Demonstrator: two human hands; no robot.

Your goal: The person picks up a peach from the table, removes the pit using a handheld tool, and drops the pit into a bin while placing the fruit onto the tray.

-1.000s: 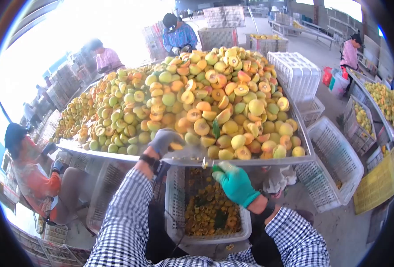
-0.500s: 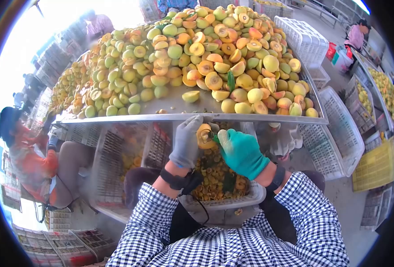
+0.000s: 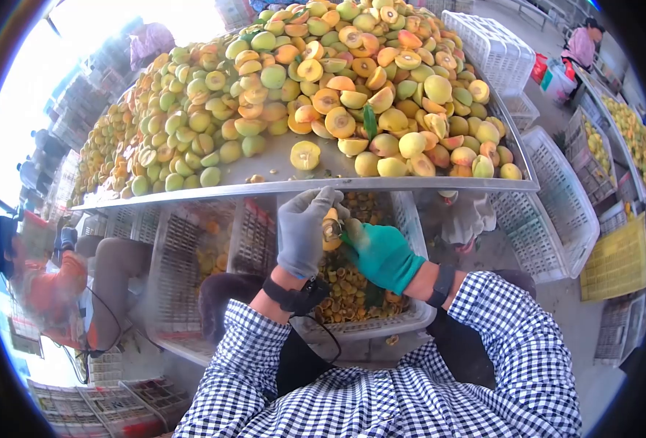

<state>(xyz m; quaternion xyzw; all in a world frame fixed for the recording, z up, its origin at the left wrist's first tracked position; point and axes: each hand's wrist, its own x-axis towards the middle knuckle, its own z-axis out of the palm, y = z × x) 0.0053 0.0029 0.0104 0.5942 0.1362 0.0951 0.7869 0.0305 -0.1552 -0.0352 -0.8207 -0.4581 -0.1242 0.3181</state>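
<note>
Below the table [image 3: 191,196], crate [image 3: 403,219] holds peach halves [image 3: 348,288].

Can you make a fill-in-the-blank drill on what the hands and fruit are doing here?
1. The left hand wears a ____ glove.
2. The right hand wears a ____ glove.
3. Both hands meet on a fruit half held above a white ____ of cut pieces.
4. One lone fruit half lies cut side ____ on the metal table.

Missing words: grey; green; crate; up

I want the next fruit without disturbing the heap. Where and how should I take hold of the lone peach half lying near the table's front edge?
Pinch the peach half by its rim, coming straight down from above: it lies cut face up, apart from the pile, with bare table around it.
</note>
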